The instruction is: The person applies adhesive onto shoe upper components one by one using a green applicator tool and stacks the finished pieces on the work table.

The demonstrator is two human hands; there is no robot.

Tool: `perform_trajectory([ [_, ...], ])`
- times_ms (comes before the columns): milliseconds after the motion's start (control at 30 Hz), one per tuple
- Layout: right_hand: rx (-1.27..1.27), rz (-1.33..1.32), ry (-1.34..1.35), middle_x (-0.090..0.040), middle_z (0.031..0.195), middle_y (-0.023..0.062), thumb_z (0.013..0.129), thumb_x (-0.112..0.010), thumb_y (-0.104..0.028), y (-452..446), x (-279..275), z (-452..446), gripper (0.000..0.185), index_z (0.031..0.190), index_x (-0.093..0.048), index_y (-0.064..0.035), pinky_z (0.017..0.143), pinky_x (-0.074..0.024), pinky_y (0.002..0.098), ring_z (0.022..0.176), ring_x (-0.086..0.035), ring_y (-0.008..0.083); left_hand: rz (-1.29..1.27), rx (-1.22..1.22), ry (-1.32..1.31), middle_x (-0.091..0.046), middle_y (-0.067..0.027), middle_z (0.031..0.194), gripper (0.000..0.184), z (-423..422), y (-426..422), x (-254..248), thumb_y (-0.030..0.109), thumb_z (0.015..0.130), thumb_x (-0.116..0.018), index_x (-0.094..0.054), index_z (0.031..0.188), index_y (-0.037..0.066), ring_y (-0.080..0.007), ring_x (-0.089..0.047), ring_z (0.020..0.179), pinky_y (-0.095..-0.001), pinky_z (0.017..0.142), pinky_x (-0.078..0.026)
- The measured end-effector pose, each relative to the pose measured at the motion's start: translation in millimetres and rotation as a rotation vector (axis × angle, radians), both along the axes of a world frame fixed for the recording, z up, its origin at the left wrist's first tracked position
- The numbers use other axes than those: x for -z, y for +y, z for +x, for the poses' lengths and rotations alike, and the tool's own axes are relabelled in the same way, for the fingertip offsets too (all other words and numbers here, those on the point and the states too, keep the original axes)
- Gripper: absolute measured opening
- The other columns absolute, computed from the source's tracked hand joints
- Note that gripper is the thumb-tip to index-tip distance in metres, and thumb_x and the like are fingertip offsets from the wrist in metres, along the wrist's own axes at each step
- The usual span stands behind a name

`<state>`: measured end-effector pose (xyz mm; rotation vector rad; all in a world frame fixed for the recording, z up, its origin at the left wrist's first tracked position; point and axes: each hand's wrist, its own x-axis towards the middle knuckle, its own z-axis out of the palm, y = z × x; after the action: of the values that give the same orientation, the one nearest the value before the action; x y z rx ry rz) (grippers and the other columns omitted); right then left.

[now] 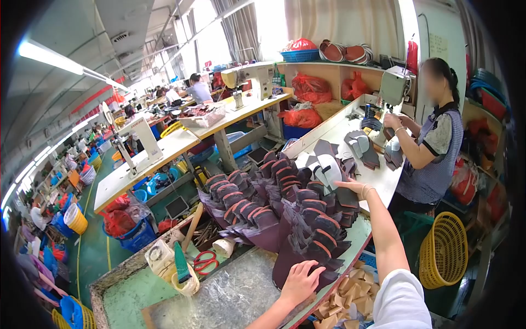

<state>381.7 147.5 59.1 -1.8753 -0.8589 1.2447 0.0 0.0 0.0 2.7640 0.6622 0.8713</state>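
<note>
Stacked dark maroon shoe uppers point(257, 219) with reddish edges cover the middle of the green-topped bench. My left hand point(300, 282) lies on the nearest pieces of the stack, its fingers bent and slightly apart; nothing shows gripped in it. Further off, my right hand point(353, 189) reaches to the far right part of the pile, next to light grey pieces point(327, 169). Its fingers point left and touch the dark pieces by them; their tips are partly lost among the pieces, so a grip cannot be made out.
Red scissors point(205, 263), a green-bristled brush point(181, 262), a tape roll point(186, 282) and a wooden-handled hammer point(192, 227) lie left of the pile. A person point(438, 137) works at a sewing machine point(395, 85) on the right, near a yellow basket point(444, 249). Brown scraps point(350, 290) lie below the bench edge.
</note>
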Motion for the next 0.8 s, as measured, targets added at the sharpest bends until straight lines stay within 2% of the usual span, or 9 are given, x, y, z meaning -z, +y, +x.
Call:
perform_trajectory([
  [67,-0.169,0.195,0.133,-0.029,0.151,0.0233,0.057,-0.086,-0.054,-13.2,-31.6,-19.3,0.132,0.152,-0.01,-0.0028,0.112,-0.0302,0.0404,0.135,-0.038,0.0309,0.021,-0.005,-0.031,-0.053,-0.0028,0.118,0.039,4.1,8.8,-4.0,0.015,0.082,-0.064,-0.06,0.12,0.019,-0.0226,-0.051,0.114,-0.0382,0.098,-0.039],
  [100,-0.163,0.105,0.157,-0.029,0.151,0.0233,0.057,-0.086,-0.054,-42.0,0.1,-24.5,0.132,0.152,-0.01,-0.0028,0.112,-0.0302,0.0404,0.135,-0.038,0.0309,-0.071,-0.008,-0.015,-0.053,-0.0028,0.118,0.039,-2.5,-29.1,0.2,0.015,0.082,-0.064,-0.06,0.12,0.019,-0.0226,-0.051,0.114,-0.0382,0.098,-0.039],
  [167,0.007,0.321,-0.34,-0.032,0.149,0.0227,0.055,-0.091,-0.045,-19.5,22.9,-24.0,0.129,0.149,-0.017,0.0033,0.111,-0.0313,0.0394,0.135,-0.038,0.0321,-0.045,-0.018,-0.026,-0.053,-0.0028,0.118,0.04,-0.5,-11.9,-3.4,0.015,0.082,-0.063,-0.059,0.122,0.018,-0.0215,-0.051,0.114,-0.0378,0.097,-0.039],
  [200,0.043,0.428,-0.359,-0.035,0.147,0.0228,0.055,-0.092,-0.036,-12.4,21.3,-26.9,0.123,0.147,-0.021,0.005,0.111,-0.0311,0.0391,0.135,-0.037,0.0327,-0.035,-0.024,-0.035,-0.053,-0.0028,0.118,0.04,3.4,-4.2,-5.2,0.015,0.082,-0.063,-0.059,0.122,0.018,-0.0215,-0.051,0.114,-0.0378,0.097,-0.039],
  [333,0.047,0.788,-0.476,-0.038,0.145,0.0235,0.061,-0.089,-0.025,-4.8,5.1,2.0,0.112,0.147,-0.023,0.0029,0.111,-0.0314,0.0378,0.136,-0.037,0.0318,-0.023,-0.061,-0.046,-0.053,-0.0037,0.118,0.043,6.7,-0.2,0.2,0.015,0.081,-0.063,-0.056,0.124,0.016,-0.0215,-0.051,0.114,-0.0376,0.096,-0.039],
  [467,0.191,0.934,-0.981,-0.047,0.138,0.0177,0.069,-0.083,-0.02,-44.1,-102.6,-14.5,0.086,0.142,-0.038,-0.0047,0.107,-0.036,0.0371,0.129,-0.044,0.0271,-0.028,-0.025,-0.105,-0.052,-0.005,0.117,0.038,3.7,2.3,11.8,0.015,0.081,-0.063,-0.058,0.119,0.014,-0.0238,-0.051,0.115,-0.0387,0.097,-0.039],
  [567,0.114,0.969,-0.687,-0.055,0.124,0.0122,0.078,-0.077,-0.016,-78.0,-167.0,-14.1,0.07,0.138,-0.042,-0.0033,0.089,-0.0474,0.0332,0.103,-0.058,0.0252,-0.386,0.174,-0.131,-0.054,-0.0087,0.125,0.038,2.2,19.9,9.2,0.018,0.087,-0.062,-0.056,0.124,0.011,-0.0268,-0.051,0.117,-0.0406,0.098,-0.041],
  [633,0.112,0.944,-0.325,-0.058,0.119,0.0093,0.085,-0.07,-0.017,-102.4,-184.1,-25.3,0.06,0.137,-0.043,-0.0029,0.083,-0.0499,0.0303,0.095,-0.061,0.0212,-1.009,0.261,-0.301,-0.053,-0.0094,0.132,0.044,-5.4,28.0,-14.7,0.024,0.093,-0.06,-0.05,0.133,0.01,-0.0251,-0.048,0.123,-0.0394,0.104,-0.039],
  [800,-0.152,0.817,0.161,-0.052,0.132,0.0091,0.084,-0.057,-0.012,-159.8,-128.6,-52.9,0.064,0.143,-0.037,-0.002,0.095,-0.0452,0.0304,0.113,-0.055,0.0186,-1.446,0.355,-0.629,-0.045,-0.0123,0.14,0.055,-61.0,4.4,-45.5,0.026,0.096,-0.058,-0.037,0.143,0.008,-0.024,-0.043,0.131,-0.0377,0.11,-0.033],
])
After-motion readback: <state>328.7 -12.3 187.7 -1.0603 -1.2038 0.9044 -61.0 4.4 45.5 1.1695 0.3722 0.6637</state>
